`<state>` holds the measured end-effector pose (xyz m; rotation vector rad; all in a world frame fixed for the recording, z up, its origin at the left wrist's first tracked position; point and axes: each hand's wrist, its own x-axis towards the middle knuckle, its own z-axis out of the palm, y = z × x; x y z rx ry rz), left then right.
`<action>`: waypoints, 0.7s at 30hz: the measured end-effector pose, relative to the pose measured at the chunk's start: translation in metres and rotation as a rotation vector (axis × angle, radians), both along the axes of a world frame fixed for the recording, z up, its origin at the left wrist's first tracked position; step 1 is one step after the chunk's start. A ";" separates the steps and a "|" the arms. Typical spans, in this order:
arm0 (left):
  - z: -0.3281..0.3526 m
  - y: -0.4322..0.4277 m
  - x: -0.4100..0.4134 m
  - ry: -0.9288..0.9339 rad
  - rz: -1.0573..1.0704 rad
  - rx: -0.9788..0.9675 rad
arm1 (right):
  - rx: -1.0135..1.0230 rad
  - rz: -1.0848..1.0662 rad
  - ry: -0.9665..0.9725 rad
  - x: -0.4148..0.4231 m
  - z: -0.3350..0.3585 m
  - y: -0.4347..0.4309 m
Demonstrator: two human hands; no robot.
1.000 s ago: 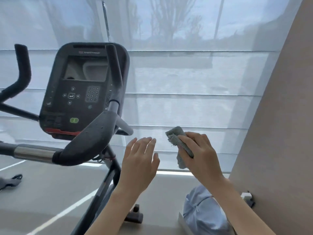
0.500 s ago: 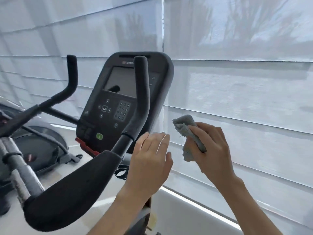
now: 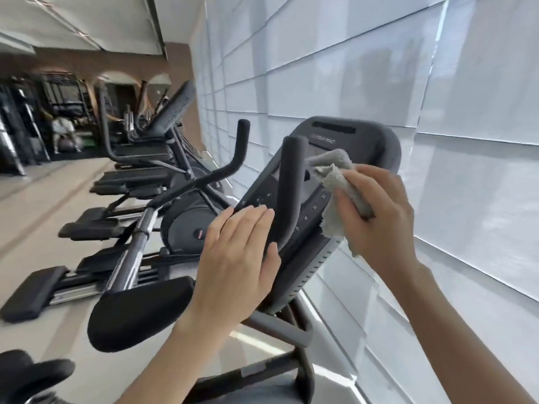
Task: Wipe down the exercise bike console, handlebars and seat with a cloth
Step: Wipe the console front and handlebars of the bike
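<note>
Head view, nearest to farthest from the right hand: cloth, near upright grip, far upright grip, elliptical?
1. cloth, held in the right hand.
2. near upright grip, just left.
3. far upright grip, farther left.
4. elliptical, beyond, left.

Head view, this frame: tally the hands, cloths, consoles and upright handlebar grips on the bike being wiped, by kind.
hands: 2, left hand and right hand
grey cloth: 1
console: 1
upright handlebar grips: 2, near grip and far grip
total: 6
</note>
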<state>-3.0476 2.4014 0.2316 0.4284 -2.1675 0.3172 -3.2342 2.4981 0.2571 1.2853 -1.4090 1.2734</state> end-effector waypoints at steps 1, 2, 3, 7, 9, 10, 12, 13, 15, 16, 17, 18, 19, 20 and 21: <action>0.004 -0.002 -0.001 -0.001 0.030 -0.014 | -0.010 0.035 0.011 -0.005 0.012 -0.008; 0.008 -0.004 -0.002 0.004 0.056 -0.028 | -0.019 0.066 0.025 -0.010 0.024 -0.016; 0.013 -0.007 -0.002 0.012 0.078 -0.043 | -0.026 0.089 0.041 -0.013 0.035 -0.024; 0.031 -0.014 -0.005 0.030 0.127 -0.111 | 0.019 0.151 0.076 -0.018 0.072 -0.054; 0.037 -0.018 -0.007 0.022 0.127 -0.135 | 0.145 0.194 0.098 -0.020 0.083 -0.065; 0.040 -0.019 -0.010 0.011 0.122 -0.141 | 0.236 0.230 0.099 -0.022 0.087 -0.069; 0.043 -0.021 -0.016 -0.028 0.096 -0.150 | 0.415 0.320 0.060 -0.028 0.092 -0.072; 0.044 -0.022 -0.019 -0.053 0.080 -0.153 | 0.467 0.358 0.044 -0.032 0.093 -0.072; 0.043 -0.023 -0.025 -0.101 0.059 -0.158 | 0.477 0.388 0.048 -0.036 0.091 -0.070; 0.042 -0.024 -0.026 -0.118 0.053 -0.160 | 0.454 0.390 0.053 -0.036 0.088 -0.069; 0.040 -0.024 -0.028 -0.131 0.048 -0.157 | 0.419 0.389 0.049 -0.035 0.083 -0.067; 0.038 -0.025 -0.029 -0.140 0.044 -0.150 | 0.375 0.391 0.036 -0.034 0.077 -0.066; 0.036 -0.025 -0.029 -0.143 0.041 -0.142 | 0.331 0.391 0.022 -0.033 0.070 -0.064; 0.035 -0.026 -0.030 -0.144 0.039 -0.139 | 0.293 0.388 0.008 -0.032 0.063 -0.062; 0.033 -0.027 -0.030 -0.148 0.037 -0.139 | 0.266 0.380 0.001 -0.033 0.057 -0.060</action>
